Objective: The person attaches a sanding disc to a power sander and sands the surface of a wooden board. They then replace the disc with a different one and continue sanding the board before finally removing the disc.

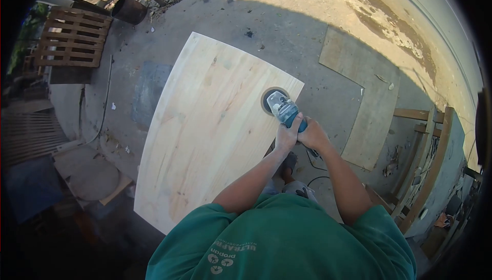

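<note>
Both my hands are closed around a blue-green angle grinder [285,111] with a pale, dusty head. My left hand [287,136] wraps the body, its thumb along the top. Close beside it, my right hand [313,137] grips the rear end. The round sanding disc [265,104] lies against a large pale wooden panel [205,121], near its right corner. The panel has a curved left edge, with visible grain and several knots. Part of the disc is hidden under the grinder head.
Flat boards [366,100] lie on the concrete floor to the right, with a wooden frame [420,157] beyond them. At the upper left are a slatted pallet [74,36] and a dark bucket [129,11]. A cord [319,178] runs near my feet.
</note>
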Motion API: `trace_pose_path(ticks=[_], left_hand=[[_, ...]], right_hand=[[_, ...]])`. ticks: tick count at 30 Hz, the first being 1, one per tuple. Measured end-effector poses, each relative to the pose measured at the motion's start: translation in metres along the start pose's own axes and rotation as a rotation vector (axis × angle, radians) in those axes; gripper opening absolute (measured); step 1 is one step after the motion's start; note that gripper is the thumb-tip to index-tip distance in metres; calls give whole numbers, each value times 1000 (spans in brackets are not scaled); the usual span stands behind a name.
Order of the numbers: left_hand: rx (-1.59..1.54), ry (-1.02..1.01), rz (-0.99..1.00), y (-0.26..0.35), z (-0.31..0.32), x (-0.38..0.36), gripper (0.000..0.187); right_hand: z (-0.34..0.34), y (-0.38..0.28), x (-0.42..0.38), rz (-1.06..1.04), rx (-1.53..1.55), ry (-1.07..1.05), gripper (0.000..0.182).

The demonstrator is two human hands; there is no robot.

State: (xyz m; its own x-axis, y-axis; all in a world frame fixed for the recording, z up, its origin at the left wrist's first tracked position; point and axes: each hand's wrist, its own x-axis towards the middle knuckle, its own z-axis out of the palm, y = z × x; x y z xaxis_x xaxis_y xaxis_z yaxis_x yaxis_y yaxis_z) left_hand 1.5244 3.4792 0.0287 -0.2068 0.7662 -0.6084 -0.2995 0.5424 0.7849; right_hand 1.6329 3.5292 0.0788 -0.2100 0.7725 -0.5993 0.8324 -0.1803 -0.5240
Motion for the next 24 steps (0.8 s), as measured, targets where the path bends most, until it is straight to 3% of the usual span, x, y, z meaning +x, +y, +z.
trace_pose_path(ticks=[4, 5, 8, 12, 16, 20, 24], left_hand=[[93, -53, -78, 31, 18, -12, 59], [211, -4, 31, 12, 28, 11, 61], [181, -237, -195, 52, 36, 32, 64], [110, -159, -44, 26, 15, 22, 60], [183, -194, -139, 24, 10, -3, 60], [422, -244, -127, 34, 30, 26, 72], [94, -184, -102, 54, -9, 30, 73]], right_hand=[[-17, 11, -7, 44, 27, 25, 58], [-25, 15, 0, 70, 108, 11, 59], [-39, 15, 15, 128, 268, -15, 61], [-16, 6, 9, 90, 170, 55, 60], [-3, 16, -14, 119, 149, 107, 59], [-27, 12, -5, 184, 277, 102, 58], [-12, -25, 21, 99, 223, 30, 55]])
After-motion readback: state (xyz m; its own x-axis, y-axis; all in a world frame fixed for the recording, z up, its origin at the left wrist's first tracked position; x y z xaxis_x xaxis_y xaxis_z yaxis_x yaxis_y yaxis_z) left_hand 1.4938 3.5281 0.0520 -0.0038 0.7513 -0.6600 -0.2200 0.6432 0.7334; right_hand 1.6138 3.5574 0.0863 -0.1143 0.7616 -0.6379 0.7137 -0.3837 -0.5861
